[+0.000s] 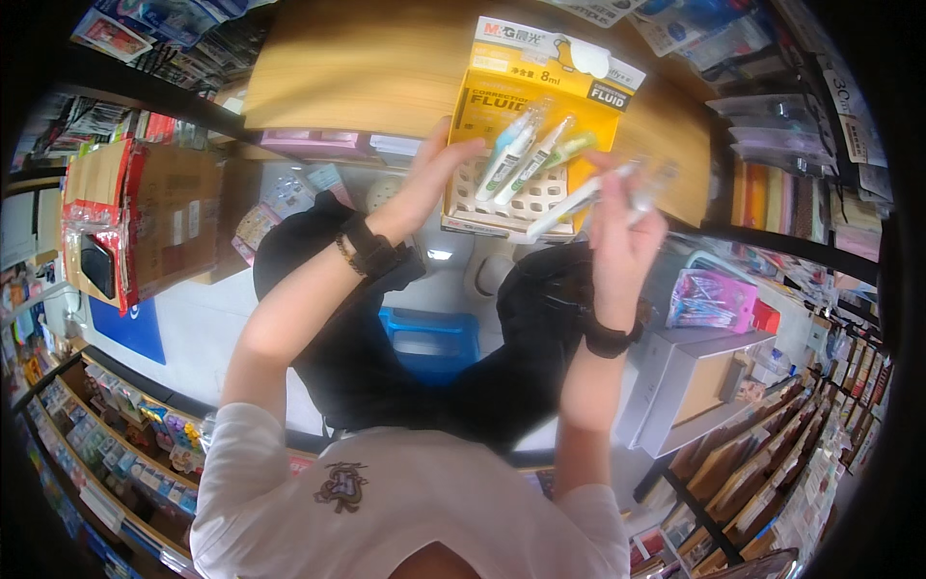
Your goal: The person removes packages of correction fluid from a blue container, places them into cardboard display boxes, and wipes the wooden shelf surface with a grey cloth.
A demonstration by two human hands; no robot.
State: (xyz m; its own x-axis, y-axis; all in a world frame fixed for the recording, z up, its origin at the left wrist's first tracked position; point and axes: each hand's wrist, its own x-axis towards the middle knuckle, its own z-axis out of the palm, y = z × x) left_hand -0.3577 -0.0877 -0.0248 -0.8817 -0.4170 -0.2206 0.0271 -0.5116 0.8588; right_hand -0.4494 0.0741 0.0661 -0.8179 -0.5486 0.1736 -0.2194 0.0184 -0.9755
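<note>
A yellow and white cardboard display box [539,79] of correction fluid stands open on the front edge of a wooden shelf. Several correction pens [527,168] lean in its white perforated tray [535,206]; one is pale blue, one green. My left hand [427,184] grips the box's left side, thumb at the front. Over the box's right front corner, my right hand [626,224] holds a white correction pen [568,206], slanting down to the left. Another clear-capped pen seems to be among the same fingers, but blur hides how many there are.
Packaged goods hang at both sides of the wooden shelf [347,65]. A taped carton [173,217] with a black phone [98,266] stands at left. A blue plastic stool [434,344] is between my legs. At right are a grey box [694,383] and a pink pack of pens [712,300].
</note>
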